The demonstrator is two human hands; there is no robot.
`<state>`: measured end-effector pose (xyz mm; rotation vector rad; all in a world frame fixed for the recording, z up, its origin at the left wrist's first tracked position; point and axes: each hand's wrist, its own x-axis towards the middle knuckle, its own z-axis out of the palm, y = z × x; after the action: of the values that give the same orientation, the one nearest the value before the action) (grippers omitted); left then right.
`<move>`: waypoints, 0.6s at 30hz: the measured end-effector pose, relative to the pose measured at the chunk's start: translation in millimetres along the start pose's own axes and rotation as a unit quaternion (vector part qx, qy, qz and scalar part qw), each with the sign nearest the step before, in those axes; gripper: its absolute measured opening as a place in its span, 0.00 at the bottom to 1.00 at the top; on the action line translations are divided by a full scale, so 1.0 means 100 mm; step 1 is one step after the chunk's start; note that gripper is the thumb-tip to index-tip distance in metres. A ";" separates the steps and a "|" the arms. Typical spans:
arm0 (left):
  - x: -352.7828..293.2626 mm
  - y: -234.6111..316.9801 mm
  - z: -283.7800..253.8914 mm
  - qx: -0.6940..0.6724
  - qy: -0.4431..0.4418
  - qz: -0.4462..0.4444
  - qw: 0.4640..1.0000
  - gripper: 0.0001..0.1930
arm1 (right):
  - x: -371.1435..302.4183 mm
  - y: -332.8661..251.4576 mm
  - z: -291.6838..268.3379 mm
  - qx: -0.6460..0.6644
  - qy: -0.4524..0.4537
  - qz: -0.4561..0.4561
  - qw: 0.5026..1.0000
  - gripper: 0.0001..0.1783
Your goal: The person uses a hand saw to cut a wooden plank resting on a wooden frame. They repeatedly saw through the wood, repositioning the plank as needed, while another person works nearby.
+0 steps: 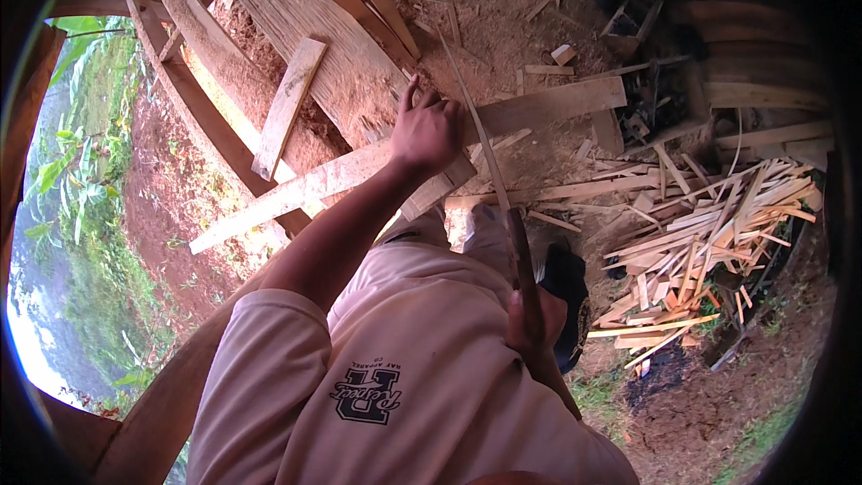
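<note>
My right hand is wrapped around the dark handle of a handsaw. Its long thin blade runs up and away, crossing a light wooden board just right of my other hand. On that same board rests my left hand, fingers bent over it and one finger pointing away from me. Under the board lies a thick, rough plank sloping from the upper left toward my legs. The saw's teeth and any cut line are too small to make out.
A short wood piece lies across the planks at left. Curved timbers border a green slope. To the right sits a heap of split sticks, with a dark metal mechanism behind it. Sawdust and offcuts cover the ground.
</note>
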<state>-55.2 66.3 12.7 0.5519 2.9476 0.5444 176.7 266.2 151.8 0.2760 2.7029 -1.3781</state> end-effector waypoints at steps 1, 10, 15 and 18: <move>0.00 0.00 0.00 -0.003 -0.007 0.003 1.000 0.11 | 0.00 -0.02 0.00 0.012 0.003 0.007 1.000 0.10; -0.01 -0.01 0.03 -0.012 -0.015 -0.009 1.000 0.10 | 0.63 -0.02 0.40 -0.053 0.071 -0.086 0.992 0.08; 0.01 -0.02 0.05 0.000 -0.018 -0.014 1.000 0.09 | 1.05 -0.07 0.57 0.074 -0.001 -0.017 0.997 0.08; 0.00 -0.04 0.10 0.000 -0.017 -0.014 1.000 0.09 | 0.98 0.10 0.63 0.062 0.023 -0.059 0.996 0.09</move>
<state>-55.0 65.6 2.0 0.5148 2.9179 0.5260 82.9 232.4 90.3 0.1614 2.7155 -1.5931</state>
